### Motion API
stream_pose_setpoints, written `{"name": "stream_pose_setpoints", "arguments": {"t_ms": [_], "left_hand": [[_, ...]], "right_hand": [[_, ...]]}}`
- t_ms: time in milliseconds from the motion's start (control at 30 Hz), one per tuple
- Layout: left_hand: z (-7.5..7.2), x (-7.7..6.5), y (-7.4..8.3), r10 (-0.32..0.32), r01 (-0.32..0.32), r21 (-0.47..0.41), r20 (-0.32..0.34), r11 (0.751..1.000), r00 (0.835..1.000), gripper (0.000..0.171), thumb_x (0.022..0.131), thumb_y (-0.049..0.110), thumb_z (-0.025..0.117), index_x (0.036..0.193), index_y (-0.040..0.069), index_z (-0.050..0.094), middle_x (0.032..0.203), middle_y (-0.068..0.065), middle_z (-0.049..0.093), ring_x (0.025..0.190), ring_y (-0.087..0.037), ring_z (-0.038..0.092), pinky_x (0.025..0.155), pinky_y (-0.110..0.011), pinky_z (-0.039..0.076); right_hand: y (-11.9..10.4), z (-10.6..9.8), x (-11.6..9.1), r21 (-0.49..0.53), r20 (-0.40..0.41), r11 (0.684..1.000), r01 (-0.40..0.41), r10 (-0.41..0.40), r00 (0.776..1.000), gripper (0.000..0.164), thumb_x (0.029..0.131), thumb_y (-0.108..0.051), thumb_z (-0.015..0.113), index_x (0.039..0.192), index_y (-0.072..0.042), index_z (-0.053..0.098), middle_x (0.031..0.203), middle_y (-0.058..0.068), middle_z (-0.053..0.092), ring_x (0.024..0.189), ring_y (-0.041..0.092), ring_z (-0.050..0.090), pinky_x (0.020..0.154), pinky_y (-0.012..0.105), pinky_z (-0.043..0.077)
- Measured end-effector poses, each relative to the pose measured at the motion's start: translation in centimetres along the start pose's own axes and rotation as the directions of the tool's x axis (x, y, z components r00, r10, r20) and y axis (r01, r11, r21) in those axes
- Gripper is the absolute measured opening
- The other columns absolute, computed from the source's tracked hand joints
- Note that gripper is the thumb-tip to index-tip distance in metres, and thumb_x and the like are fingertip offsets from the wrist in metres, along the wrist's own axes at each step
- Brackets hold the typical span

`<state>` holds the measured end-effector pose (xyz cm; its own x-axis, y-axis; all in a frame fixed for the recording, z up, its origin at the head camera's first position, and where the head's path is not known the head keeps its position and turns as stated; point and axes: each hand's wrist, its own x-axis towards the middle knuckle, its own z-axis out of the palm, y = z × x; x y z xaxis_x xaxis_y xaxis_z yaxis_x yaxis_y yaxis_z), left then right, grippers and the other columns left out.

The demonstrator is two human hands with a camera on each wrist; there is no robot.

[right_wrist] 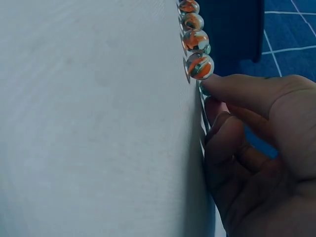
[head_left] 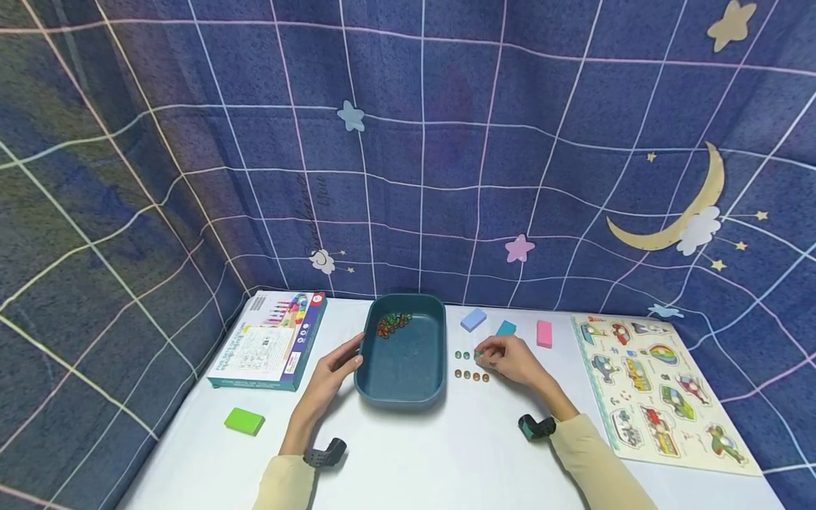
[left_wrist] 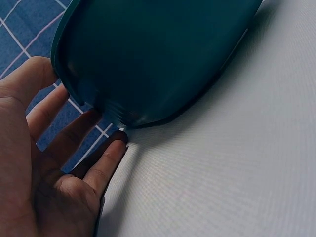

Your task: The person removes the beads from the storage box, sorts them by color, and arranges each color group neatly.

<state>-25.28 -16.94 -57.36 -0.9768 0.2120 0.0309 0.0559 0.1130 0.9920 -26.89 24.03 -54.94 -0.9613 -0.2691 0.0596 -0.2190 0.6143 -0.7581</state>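
A dark teal plastic bin (head_left: 408, 386) stands in the middle of the white table, with orange and green marbles (head_left: 390, 324) gathered in its far left corner. My left hand (head_left: 330, 374) touches the bin's left side; in the left wrist view its thumb meets the rim and the fingers (left_wrist: 106, 165) extend along the outer wall. To the right of the bin, my right hand (head_left: 510, 360) pinches a green marble (head_left: 478, 354) at the table, at the end of a row with two green marbles (head_left: 462, 355). Nearer me runs a row of several orange marbles (right_wrist: 200, 66).
A boxed set (head_left: 270, 340) and a green block (head_left: 244, 421) lie on the left. Behind the right hand are a light blue block (head_left: 474, 319), a teal block (head_left: 506, 328) and a pink block (head_left: 544, 333). A picture puzzle board (head_left: 663, 397) lies at the right.
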Motion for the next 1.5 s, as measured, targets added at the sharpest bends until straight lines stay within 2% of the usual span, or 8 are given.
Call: {"name": "stream_pose_setpoints", "arguments": {"t_ms": [400, 600, 733, 900, 1067, 1200, 1367, 1500], "left_hand": [[0.3, 0.3, -0.3, -0.007, 0.007, 0.005, 0.001, 1.0, 1.0, 0.054, 0.105, 0.027, 0.067, 0.157, 0.017, 0.053, 0.165, -0.007, 0.05, 0.154, -0.034, 0.046, 0.11, -0.01, 0.044], [0.4, 0.4, -0.2, -0.007, 0.007, 0.0, 0.005, 1.0, 1.0, 0.054, 0.105, 0.027, 0.067, 0.157, 0.018, 0.054, 0.165, -0.006, 0.05, 0.154, -0.033, 0.047, 0.11, -0.011, 0.045], [0.5, 0.5, -0.1, -0.006, 0.006, 0.005, 0.005, 1.0, 1.0, 0.054, 0.105, 0.026, 0.067, 0.156, 0.017, 0.054, 0.165, -0.007, 0.051, 0.153, -0.034, 0.047, 0.11, -0.011, 0.045], [0.4, 0.4, -0.2, -0.007, 0.007, 0.003, 0.002, 1.0, 1.0, 0.054, 0.105, 0.027, 0.067, 0.156, 0.017, 0.054, 0.165, -0.007, 0.05, 0.154, -0.033, 0.047, 0.11, -0.01, 0.044], [0.3, 0.3, -0.4, -0.011, 0.011, 0.005, -0.002, 1.0, 1.0, 0.054, 0.105, 0.027, 0.067, 0.157, 0.017, 0.053, 0.166, -0.007, 0.05, 0.155, -0.033, 0.046, 0.109, -0.009, 0.044], [0.1, 0.3, -0.4, -0.007, 0.007, 0.007, -0.009, 1.0, 1.0, 0.054, 0.105, 0.025, 0.066, 0.157, 0.015, 0.053, 0.165, -0.009, 0.05, 0.154, -0.035, 0.046, 0.108, -0.009, 0.044], [0.0, 0.1, -0.3, 0.002, -0.002, -0.002, -0.008, 1.0, 1.0, 0.053, 0.106, 0.022, 0.065, 0.157, 0.013, 0.053, 0.166, -0.012, 0.049, 0.154, -0.037, 0.045, 0.109, -0.009, 0.044], [0.1, 0.1, -0.3, 0.008, -0.008, -0.004, -0.004, 1.0, 1.0, 0.054, 0.105, 0.023, 0.066, 0.157, 0.013, 0.053, 0.166, -0.011, 0.049, 0.154, -0.037, 0.046, 0.109, -0.009, 0.044]], "right_hand": [[0.5, -0.2, 0.2, -0.037, 0.005, 0.999, 0.006, -0.006, 1.0, 0.011, 0.093, -0.008, 0.077, 0.103, -0.007, 0.08, 0.081, 0.002, 0.071, 0.064, 0.006, 0.054, 0.057, 0.019, 0.044], [0.4, -0.8, 0.1, 0.071, 0.019, 0.997, 0.001, -0.002, 1.0, 0.014, 0.094, -0.005, 0.076, 0.108, -0.003, 0.078, 0.083, 0.008, 0.072, 0.056, 0.005, 0.053, 0.049, 0.02, 0.045], [-1.2, -1.2, 0.4, 0.151, 0.011, 0.988, 0.039, -0.041, 0.999, 0.021, 0.095, -0.005, 0.076, 0.114, 0.003, 0.076, 0.084, 0.013, 0.071, 0.056, 0.004, 0.052, 0.048, 0.02, 0.044], [-5.6, -1.0, 2.0, 0.263, 0.04, 0.963, 0.052, -0.065, 0.997, 0.03, 0.097, -0.013, 0.077, 0.12, 0.005, 0.073, 0.088, 0.013, 0.07, 0.06, 0.01, 0.054, 0.051, 0.026, 0.048], [-10.4, 0.7, 4.4, 0.299, 0.069, 0.95, 0.09, -0.116, 0.991, 0.028, 0.099, -0.019, 0.075, 0.12, 0.0, 0.075, 0.092, 0.018, 0.072, 0.065, 0.021, 0.058, 0.056, 0.032, 0.053], [-13.2, 2.7, 6.6, 0.288, 0.07, 0.953, 0.09, -0.115, 0.991, 0.027, 0.098, -0.018, 0.076, 0.119, -0.001, 0.076, 0.09, 0.014, 0.075, 0.065, 0.019, 0.061, 0.061, 0.036, 0.057], [-13.5, 5.7, 9.3, 0.278, 0.07, 0.96, 0.016, -0.037, 0.997, 0.026, 0.094, -0.013, 0.079, 0.115, 0.002, 0.077, 0.087, 0.015, 0.077, 0.068, 0.027, 0.068, 0.069, 0.051, 0.063], [-12.8, 7.7, 10.7, 0.216, 0.1, 0.975, -0.049, 0.028, 0.995, 0.021, 0.091, -0.008, 0.081, 0.11, 0.002, 0.08, 0.085, 0.019, 0.078, 0.073, 0.035, 0.076, 0.063, 0.042, 0.065]]}}
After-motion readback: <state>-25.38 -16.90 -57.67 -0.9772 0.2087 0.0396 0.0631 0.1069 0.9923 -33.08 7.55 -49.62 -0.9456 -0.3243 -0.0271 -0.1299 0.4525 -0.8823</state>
